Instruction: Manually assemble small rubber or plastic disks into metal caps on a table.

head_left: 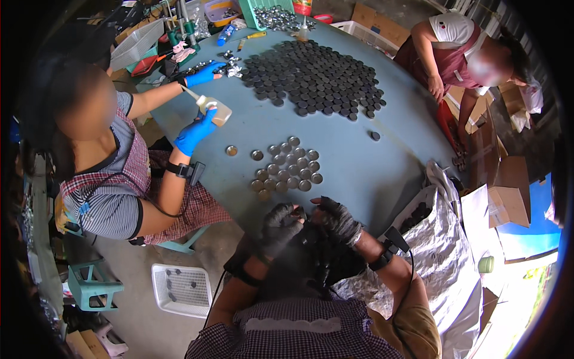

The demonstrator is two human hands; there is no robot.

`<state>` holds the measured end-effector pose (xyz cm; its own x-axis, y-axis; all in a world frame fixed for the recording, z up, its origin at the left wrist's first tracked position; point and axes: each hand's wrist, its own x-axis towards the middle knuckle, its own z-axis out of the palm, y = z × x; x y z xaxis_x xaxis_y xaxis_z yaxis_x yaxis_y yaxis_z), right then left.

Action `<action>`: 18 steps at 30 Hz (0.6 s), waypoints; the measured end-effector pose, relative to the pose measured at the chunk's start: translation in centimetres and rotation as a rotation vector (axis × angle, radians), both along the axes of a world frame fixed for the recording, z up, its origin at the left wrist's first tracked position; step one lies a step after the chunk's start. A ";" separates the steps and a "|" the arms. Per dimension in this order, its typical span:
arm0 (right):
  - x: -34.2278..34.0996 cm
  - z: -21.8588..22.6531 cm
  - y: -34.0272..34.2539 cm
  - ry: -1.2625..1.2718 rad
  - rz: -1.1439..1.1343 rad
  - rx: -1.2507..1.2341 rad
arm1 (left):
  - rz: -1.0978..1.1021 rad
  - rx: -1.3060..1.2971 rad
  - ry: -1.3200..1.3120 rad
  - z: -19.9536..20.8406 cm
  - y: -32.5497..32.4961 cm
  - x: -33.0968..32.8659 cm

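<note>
My left hand (282, 226), in a dark grey fingerless glove, is curled near the table's front edge, its fingertips pinched together. Beside it my right hand (338, 221), gloved alike, also has bent fingers. The two almost meet over my lap; whatever lies between the fingertips is too small and dark to name. Black pieces (317, 254) sit below them on my lap, blurred. Just beyond my hands, several shallow round metal caps (292, 169) lie with their hollow sides up. Farther off spreads a large cluster of dark round discs (317, 78), with a single dark disc (375, 136) apart from it.
At left a co-worker's blue-gloved hand (197, 130) holds a squeeze bottle (215, 110). Another person (445, 54) bends at the far right. A white sack (439, 251) with dark pieces stands beside my right arm. A white basket (179, 290) and teal stool (94, 287) occupy the floor.
</note>
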<state>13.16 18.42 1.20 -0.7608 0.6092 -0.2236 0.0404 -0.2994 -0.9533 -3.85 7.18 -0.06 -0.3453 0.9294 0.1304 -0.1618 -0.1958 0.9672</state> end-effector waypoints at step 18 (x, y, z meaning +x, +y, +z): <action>-3.6 -2.6 9.7 -0.587 -0.096 1.065 | 0.300 -0.161 0.240 -3.6 -0.9 -1.7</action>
